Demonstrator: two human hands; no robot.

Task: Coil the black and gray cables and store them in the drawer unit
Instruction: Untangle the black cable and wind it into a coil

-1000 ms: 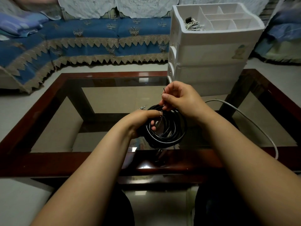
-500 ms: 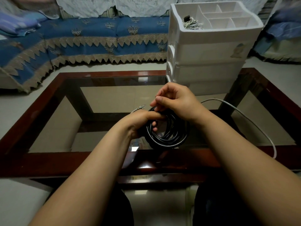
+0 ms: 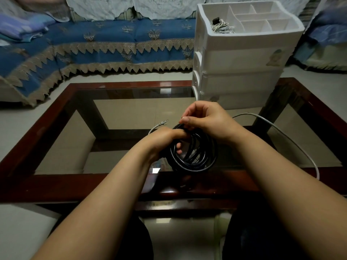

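Black cable (image 3: 195, 156) coiled, held above glass worktop (image 3: 131, 117) w/ left hand (image 3: 165, 141) fingers curled thru loops, right hand (image 3: 204, 119) pinching loose end at top; likely light, springy, slick, so best gripped across bundled loops.

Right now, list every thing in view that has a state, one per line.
black cable: coiled into a ring, held above the table
left hand: grips the coil's left side
right hand: pinches the coil's top
gray cable: uncoiled, lying loose on the glass table
drawer unit: drawers closed, standing on the table's far right
top tray: open, a light coiled cable in its left compartment
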